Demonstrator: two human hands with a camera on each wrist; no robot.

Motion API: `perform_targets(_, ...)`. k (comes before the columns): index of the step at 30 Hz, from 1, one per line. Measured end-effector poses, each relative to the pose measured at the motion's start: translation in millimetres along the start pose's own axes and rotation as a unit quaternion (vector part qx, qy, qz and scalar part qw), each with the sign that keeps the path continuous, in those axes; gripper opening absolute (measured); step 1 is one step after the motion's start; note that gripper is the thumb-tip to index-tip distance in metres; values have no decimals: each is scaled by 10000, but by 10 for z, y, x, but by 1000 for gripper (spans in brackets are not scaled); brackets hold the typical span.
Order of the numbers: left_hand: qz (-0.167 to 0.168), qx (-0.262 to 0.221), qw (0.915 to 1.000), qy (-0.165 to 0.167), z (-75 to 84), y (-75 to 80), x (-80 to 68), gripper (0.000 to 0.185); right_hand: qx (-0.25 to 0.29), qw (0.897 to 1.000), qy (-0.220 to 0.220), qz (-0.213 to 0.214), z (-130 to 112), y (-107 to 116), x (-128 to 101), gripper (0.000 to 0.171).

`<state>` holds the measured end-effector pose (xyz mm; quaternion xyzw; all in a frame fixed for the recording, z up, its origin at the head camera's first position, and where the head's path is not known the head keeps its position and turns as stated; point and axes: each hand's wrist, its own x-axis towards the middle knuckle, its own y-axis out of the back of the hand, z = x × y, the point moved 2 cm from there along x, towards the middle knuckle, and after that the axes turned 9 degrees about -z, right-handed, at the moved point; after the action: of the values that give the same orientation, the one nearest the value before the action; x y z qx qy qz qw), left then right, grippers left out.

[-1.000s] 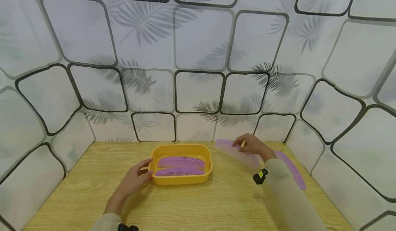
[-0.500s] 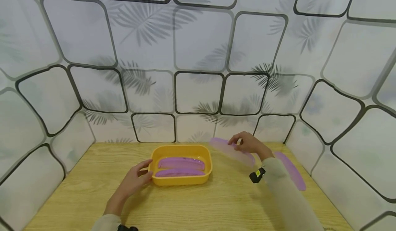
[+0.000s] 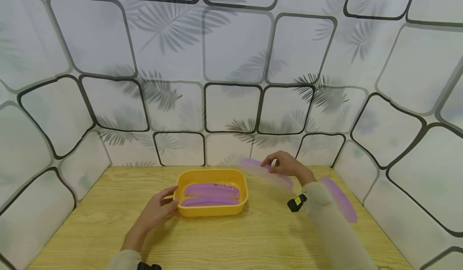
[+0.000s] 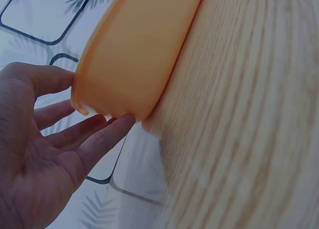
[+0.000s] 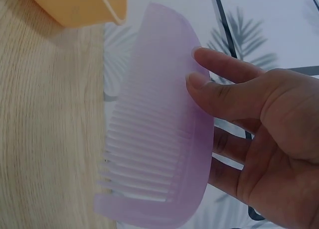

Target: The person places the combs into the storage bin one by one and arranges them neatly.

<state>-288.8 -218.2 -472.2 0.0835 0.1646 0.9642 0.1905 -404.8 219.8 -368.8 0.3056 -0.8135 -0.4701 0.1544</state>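
A pale purple, see-through comb (image 3: 267, 175) is pinched along its spine between the thumb and fingers of my right hand (image 3: 285, 166), held tilted above the table right of the basin. The right wrist view shows this comb's (image 5: 159, 114) teeth pointing toward the tabletop side. My left hand (image 3: 159, 206) touches the left end of a yellow plastic basin (image 3: 213, 211) with its fingertips, fingers only slightly bent. In the left wrist view those fingertips rest against the basin's outer wall (image 4: 134, 50). Inside the basin lie two purple combs, a rear comb (image 3: 211, 190) and a front comb (image 3: 209, 201).
Another purple comb (image 3: 340, 199) lies on the wooden table (image 3: 217, 242) at the right, beside my right forearm. Patterned wall panels (image 3: 231, 109) stand behind the table and along both sides.
My right hand has carried the pale purple comb left and slightly up, nearer the basin. The left hand, the basin and the combs inside have stayed put.
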Motion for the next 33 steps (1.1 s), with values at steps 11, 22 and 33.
perform_targets(11,-22,-20,10000,36,-1,0,1,60,54,9998,183,-84,-140,-12,96,20)
perform_targets(22,-63,-24,10000,20,6,-4,-3,61,148,9992,289,-214,-249,-68,188,20)
perform_targets(33,-52,40,10000,23,13,-2,-3,61,154,9983,383,-419,-363,-138,254,20)
